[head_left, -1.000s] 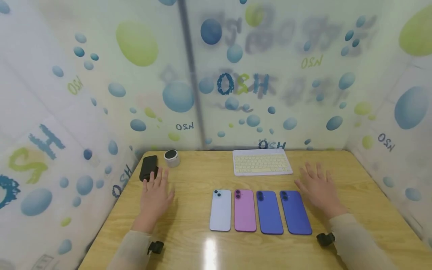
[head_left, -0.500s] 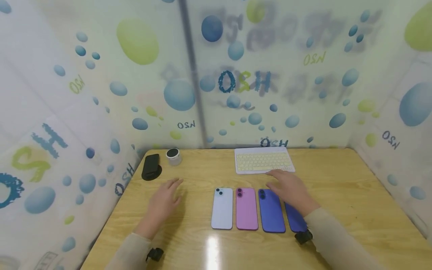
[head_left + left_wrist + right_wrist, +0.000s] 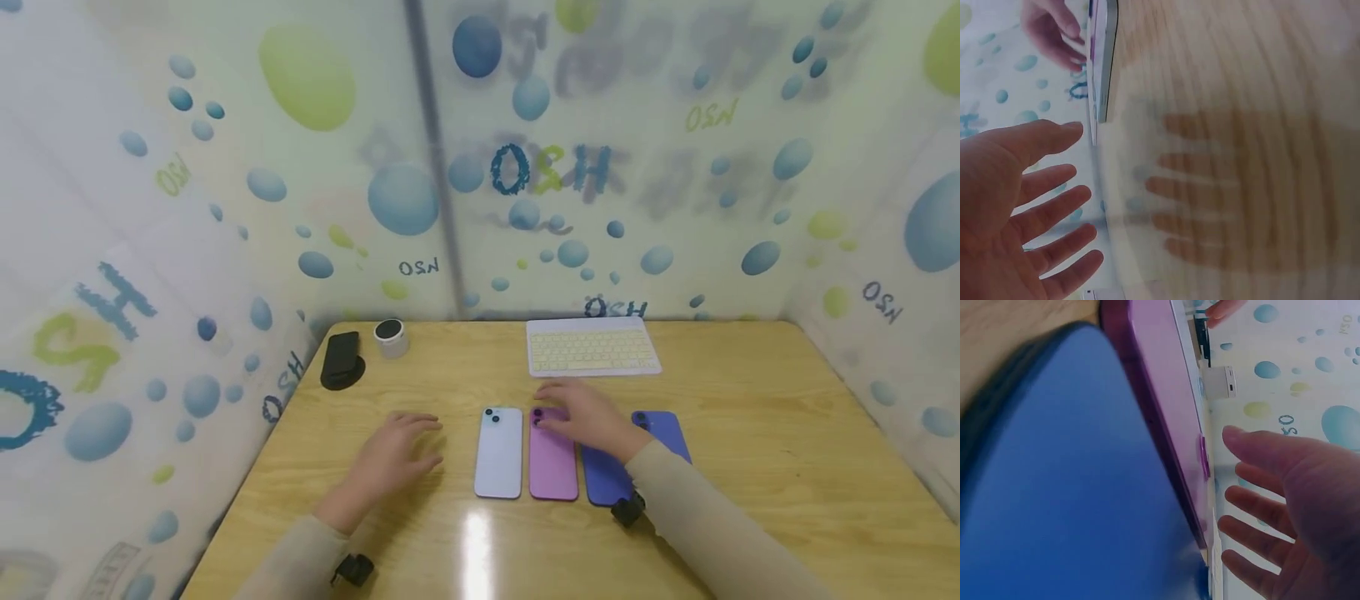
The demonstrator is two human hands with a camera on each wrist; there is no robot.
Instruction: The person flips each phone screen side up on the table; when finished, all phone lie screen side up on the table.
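Observation:
Four smartphones is more than I count, so several lie face down in a row: a pale blue smartphone (image 3: 498,454), a pink smartphone (image 3: 553,471), a blue smartphone (image 3: 603,479) and, at the right end, a second blue smartphone (image 3: 666,429). My right hand (image 3: 588,419) hovers over the top of the pink one, fingers loosely extended and holding nothing; its forearm hides parts of both blue ones. Left of the pale blue smartphone, my left hand (image 3: 386,461) is held above the table, fingers apart. The left wrist view shows that palm (image 3: 997,194) with nothing in it.
At the back of the wooden table (image 3: 765,467) lies a white keyboard (image 3: 592,348). A black stand (image 3: 342,360) and a small white cylinder (image 3: 392,339) with a dark top are at the back left. Patterned walls surround the table's back and sides.
My right hand has swept left from beside the right-end blue smartphone to above the pink one. My left hand has moved right, from near the black stand toward the pale blue smartphone.

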